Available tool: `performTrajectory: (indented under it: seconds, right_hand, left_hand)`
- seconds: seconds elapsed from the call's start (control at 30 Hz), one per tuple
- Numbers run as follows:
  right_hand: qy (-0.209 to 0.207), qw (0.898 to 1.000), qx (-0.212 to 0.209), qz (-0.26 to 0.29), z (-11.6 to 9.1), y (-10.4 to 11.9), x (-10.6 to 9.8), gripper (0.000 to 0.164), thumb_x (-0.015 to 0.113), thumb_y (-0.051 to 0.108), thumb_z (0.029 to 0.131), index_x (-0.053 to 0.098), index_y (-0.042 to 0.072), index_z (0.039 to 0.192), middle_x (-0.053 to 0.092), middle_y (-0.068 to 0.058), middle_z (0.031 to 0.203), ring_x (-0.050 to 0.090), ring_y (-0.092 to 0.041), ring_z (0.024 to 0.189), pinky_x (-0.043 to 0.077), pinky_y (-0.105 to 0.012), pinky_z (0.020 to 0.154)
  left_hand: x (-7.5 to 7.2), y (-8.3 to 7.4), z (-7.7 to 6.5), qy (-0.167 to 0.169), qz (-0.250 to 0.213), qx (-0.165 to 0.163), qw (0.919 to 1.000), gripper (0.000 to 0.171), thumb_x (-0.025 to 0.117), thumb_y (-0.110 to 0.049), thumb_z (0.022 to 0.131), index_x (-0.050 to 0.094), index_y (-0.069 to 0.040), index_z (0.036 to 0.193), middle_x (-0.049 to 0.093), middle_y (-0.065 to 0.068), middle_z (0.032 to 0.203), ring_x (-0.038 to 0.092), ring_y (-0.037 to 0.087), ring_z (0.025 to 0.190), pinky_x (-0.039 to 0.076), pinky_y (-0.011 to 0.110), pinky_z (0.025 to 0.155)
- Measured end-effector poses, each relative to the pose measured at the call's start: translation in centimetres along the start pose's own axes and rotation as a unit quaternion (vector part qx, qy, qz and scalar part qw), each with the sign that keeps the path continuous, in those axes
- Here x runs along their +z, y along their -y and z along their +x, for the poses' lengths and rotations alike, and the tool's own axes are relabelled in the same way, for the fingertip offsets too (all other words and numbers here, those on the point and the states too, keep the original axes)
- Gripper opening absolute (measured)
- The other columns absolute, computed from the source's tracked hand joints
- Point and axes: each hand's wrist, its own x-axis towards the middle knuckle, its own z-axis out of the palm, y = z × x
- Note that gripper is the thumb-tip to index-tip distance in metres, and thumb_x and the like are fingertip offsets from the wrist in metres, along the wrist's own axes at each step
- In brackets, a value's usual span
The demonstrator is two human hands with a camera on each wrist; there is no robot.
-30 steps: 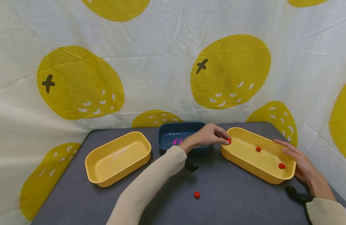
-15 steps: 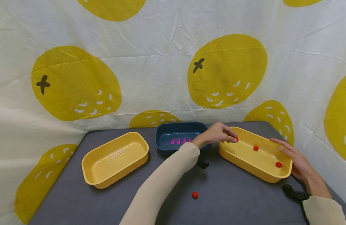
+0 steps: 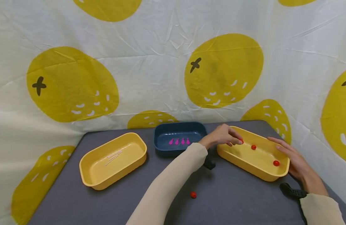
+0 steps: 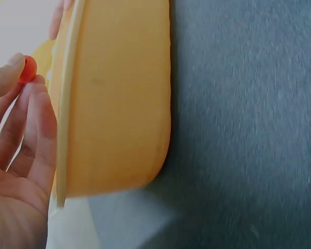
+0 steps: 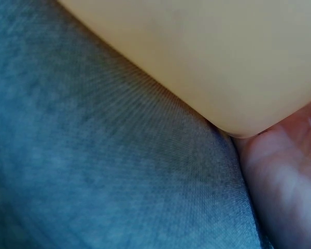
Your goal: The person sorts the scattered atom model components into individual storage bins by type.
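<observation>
In the head view my left hand [image 3: 225,136] is over the left end of the right yellow tray [image 3: 243,163]. It pinches a red bead [image 4: 28,70] between thumb and fingertips, seen clearly in the left wrist view; the bead has a small dark hole. Inside the tray lie two more red beads, a middle one [image 3: 253,147] and one near the right end [image 3: 276,163]. My right hand [image 3: 298,162] rests against the tray's right end with fingers extended along the outside. Only part of its palm shows in the right wrist view.
Another red bead [image 3: 193,195] lies on the dark grey table [image 3: 232,200]. A blue tray [image 3: 168,153] with several pink pieces [image 3: 182,141] stands at the back. At left, a second yellow tray [image 3: 116,178] holds several thin pale sticks [image 3: 113,157]. A patterned curtain hangs behind.
My left hand has moved right, farther over the right yellow tray, still pinching the bead. The whole head view has shifted slightly. My right hand stays at the tray's end.
</observation>
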Motion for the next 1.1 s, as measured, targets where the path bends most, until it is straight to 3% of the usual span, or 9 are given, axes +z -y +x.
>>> performTrajectory:
  seconds: [0.2, 0.4, 0.57, 0.77, 1.1]
  right_hand:
    - [-0.004, 1.000, 0.003, -0.006, 0.0, 0.0, -0.1, 0.051, 0.023, 0.007, 0.113, 0.049, 0.024, 0.154, 0.063, 0.017, 0.139, 0.068, -0.007, 0.118, 0.061, -0.030, 0.091]
    - [0.000, 1.000, 0.001, -0.010, -0.1, -0.1, -0.2, 0.051, 0.022, 0.006, 0.113, 0.047, 0.022, 0.155, 0.063, 0.018, 0.139, 0.068, -0.007, 0.119, 0.061, -0.030, 0.091]
    - [-0.002, 1.000, -0.003, -0.015, -0.1, 0.1, -0.2, 0.051, 0.023, 0.007, 0.113, 0.046, 0.021, 0.156, 0.063, 0.017, 0.138, 0.068, -0.007, 0.118, 0.061, -0.030, 0.090]
    - [-0.001, 1.000, -0.008, -0.013, 0.1, 0.1, -0.1, 0.051, 0.023, 0.006, 0.113, 0.048, 0.022, 0.155, 0.064, 0.016, 0.139, 0.069, -0.007, 0.118, 0.060, -0.029, 0.091]
    - [0.002, 1.000, -0.003, 0.005, 0.0, 0.1, -0.2, 0.051, 0.023, 0.006, 0.113, 0.049, 0.021, 0.154, 0.064, 0.014, 0.140, 0.069, -0.009, 0.119, 0.061, -0.031, 0.092]
  left_hand:
    - [1.4, -0.2, 0.9, 0.008, 0.016, -0.015, 0.9997, 0.011, 0.081, -0.022, 0.090, 0.082, -0.015, 0.099, 0.074, -0.009, 0.082, 0.069, 0.013, 0.075, 0.061, 0.024, 0.073]
    - [2.4, -0.3, 1.9, 0.036, 0.055, -0.016, 0.9977, 0.010, 0.080, -0.014, 0.091, 0.081, -0.009, 0.100, 0.075, -0.004, 0.085, 0.064, 0.008, 0.072, 0.057, 0.018, 0.069]
    - [2.9, -0.6, 2.4, 0.050, 0.099, -0.034, 0.9932, 0.006, 0.079, -0.011, 0.091, 0.080, -0.010, 0.096, 0.075, -0.002, 0.085, 0.061, 0.009, 0.065, 0.055, 0.017, 0.064]
    - [3.4, -0.6, 2.5, 0.063, 0.174, -0.036, 0.9821, 0.004, 0.079, -0.011, 0.091, 0.079, -0.015, 0.092, 0.071, -0.006, 0.081, 0.055, 0.005, 0.061, 0.048, 0.014, 0.059]
    - [4.0, -0.1, 3.3, 0.049, 0.281, -0.036, 0.9577, 0.005, 0.083, -0.024, 0.088, 0.083, -0.025, 0.093, 0.071, -0.016, 0.098, 0.055, 0.004, 0.095, 0.042, 0.014, 0.080]
